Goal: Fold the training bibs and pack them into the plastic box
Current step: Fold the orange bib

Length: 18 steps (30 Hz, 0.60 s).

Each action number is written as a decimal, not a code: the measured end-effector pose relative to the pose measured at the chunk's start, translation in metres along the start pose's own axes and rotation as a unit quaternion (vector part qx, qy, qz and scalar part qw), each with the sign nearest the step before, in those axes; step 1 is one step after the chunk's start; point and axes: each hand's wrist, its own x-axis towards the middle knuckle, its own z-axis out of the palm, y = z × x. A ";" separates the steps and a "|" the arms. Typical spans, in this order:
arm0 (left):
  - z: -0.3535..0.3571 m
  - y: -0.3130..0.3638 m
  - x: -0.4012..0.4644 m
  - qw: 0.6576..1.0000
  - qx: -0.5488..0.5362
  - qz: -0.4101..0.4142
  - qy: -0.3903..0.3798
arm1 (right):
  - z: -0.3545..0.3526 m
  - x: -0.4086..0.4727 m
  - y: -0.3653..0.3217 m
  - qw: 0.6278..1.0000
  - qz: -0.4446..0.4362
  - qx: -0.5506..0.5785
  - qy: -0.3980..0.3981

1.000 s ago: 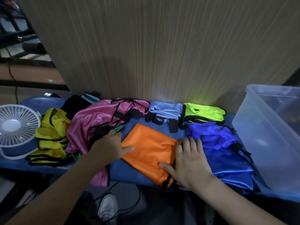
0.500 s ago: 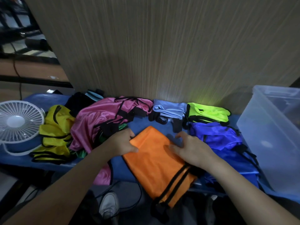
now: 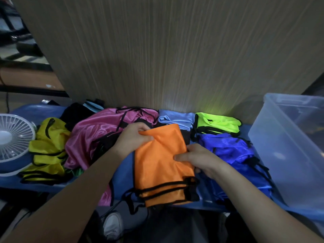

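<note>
At centre frame, the folding step is shown: an orange bib [image 3: 161, 163], already doubled over, is held lengthwise above the blue table [image 3: 121, 176], its black-trimmed end hanging past the near edge. The upper left corner of the bib is pinched by the left hand [image 3: 135, 139], thumb on top and fingers curled beneath the cloth. The right edge is gripped near mid-length by the right hand [image 3: 198, 160], thumb laid across the orange surface, remaining fingers hidden under the fabric. Neither hand is spread flat; both are closed on the bib.

A further fold is judged to be needed, the hanging end being brought up to the held end, with the slippery fabric and loose black straps kept from sliding apart. Transfer to the box [image 3: 287, 148], at right of frame and well apart from the bib, would follow; its contents cannot be made out.

Along the back of the table, folded light-blue [image 3: 175, 118] and neon-green [image 3: 217, 123] bibs are seen; a royal-blue bib [image 3: 229, 148] lies just right of the orange one, pink [image 3: 98, 135] and yellow [image 3: 47, 148] bibs at left appear unfolded.
</note>
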 end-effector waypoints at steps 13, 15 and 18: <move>-0.018 -0.025 -0.054 0.987 0.023 -0.153 -0.034 | -0.001 0.018 -0.002 0.987 -0.006 0.163 0.000; -0.018 -0.025 -0.053 0.985 -0.027 -0.167 -0.033 | 0.003 0.022 -0.003 0.985 0.002 0.170 -0.011; -0.017 -0.021 -0.045 0.978 -0.070 -0.187 -0.054 | 0.004 0.024 -0.004 0.985 0.011 0.169 -0.021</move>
